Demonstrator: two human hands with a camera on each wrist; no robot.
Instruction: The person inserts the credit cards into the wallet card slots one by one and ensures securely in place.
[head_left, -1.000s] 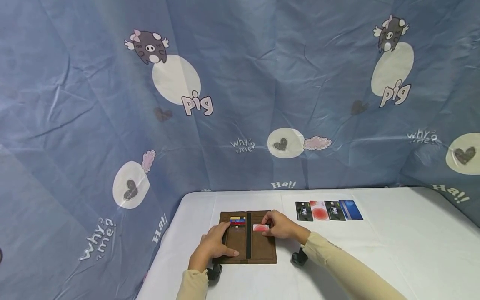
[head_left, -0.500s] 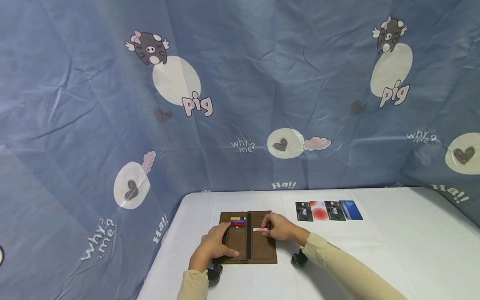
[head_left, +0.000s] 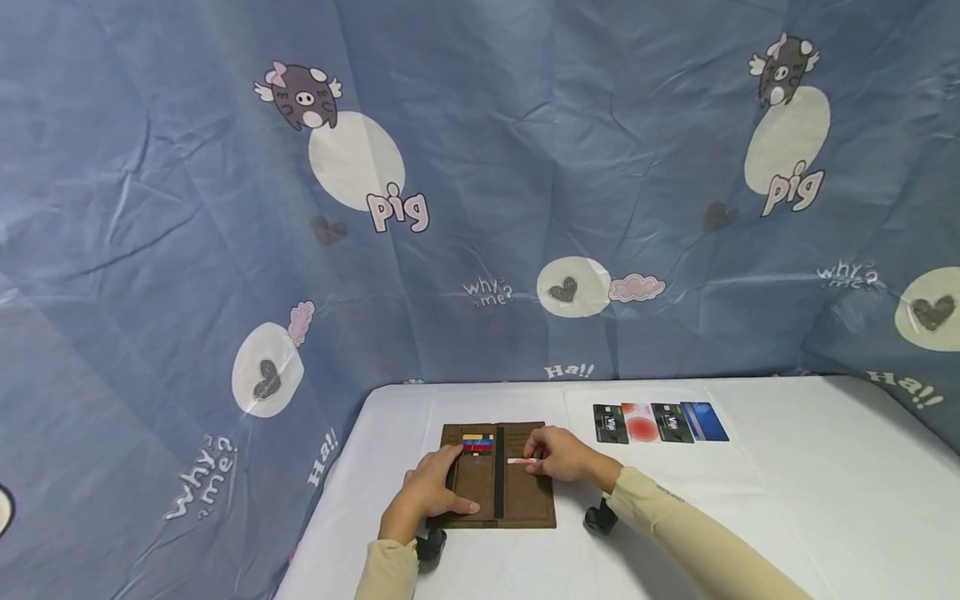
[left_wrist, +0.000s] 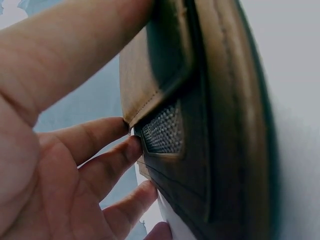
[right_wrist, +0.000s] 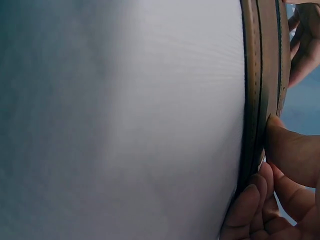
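A brown wallet (head_left: 528,502) lies spread on the white table, a dark band running down its middle. My left hand (head_left: 429,490) rests on its left half, fingers by the upper edge and thumb spread low. In the left wrist view, the fingertips (left_wrist: 134,146) touch the leather beside a small mesh window (left_wrist: 164,129). On the right half, my right hand (head_left: 564,455) pinches a red-and-white card (head_left: 519,461), of which only a thin strip shows above its slot. The right wrist view has the thumb (right_wrist: 290,150) against the wallet's edge; the card is hidden there.
Several colourful cards (head_left: 477,444) sit in the wallet's left slots. Right of the wallet, a row of cards lies on the table (head_left: 675,517): black VIP cards (head_left: 672,423), a red-and-white one (head_left: 641,423) and a blue one (head_left: 704,422). A blue patterned cloth (head_left: 480,183) hangs behind.
The red-and-white card has slid down into the right-hand slot, from a broad visible piece to a thin strip. My right hand has come slightly down with it; the left hand stays put.
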